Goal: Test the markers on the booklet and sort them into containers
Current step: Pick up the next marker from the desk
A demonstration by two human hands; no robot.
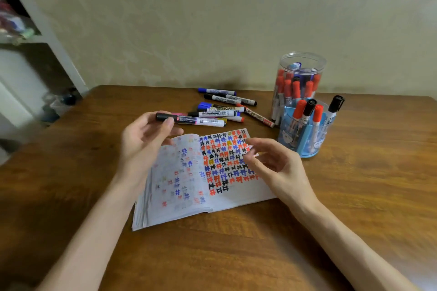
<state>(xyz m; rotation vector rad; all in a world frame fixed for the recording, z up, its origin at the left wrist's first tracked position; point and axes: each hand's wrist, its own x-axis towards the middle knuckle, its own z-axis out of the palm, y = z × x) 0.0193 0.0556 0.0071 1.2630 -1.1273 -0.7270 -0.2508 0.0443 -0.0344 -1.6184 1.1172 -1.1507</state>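
Above the upper left corner of the open booklet, the left hand holds one marker clear of the page. Thumb and forefinger pinch its black end; the other fingers lie slack.

Orientation: the marker's long axis runs nearly level, left to right. The pinched black end is at the left. The white labelled barrel projects rightward over the pile of loose markers on the table. Whether the barrel's free end touches the pile cannot be told.

Right hand: it hovers over the marked right page, fingers loosely curled, thumb near the forefinger. Nothing is seen in it, though the fingertips are blurred.

Governing relation: the free barrel lies up and to the left of the right hand, across the booklet's spine. The black end appears to be the cap. Judgement: the right hand is best placed to take the barrel, and any pull must run along that left-right axis. A grip taken too far right risks knocking the pile.

Containers: the clear jar and the blue holder stand close together at the right, both beyond the right hand and well apart from the left.
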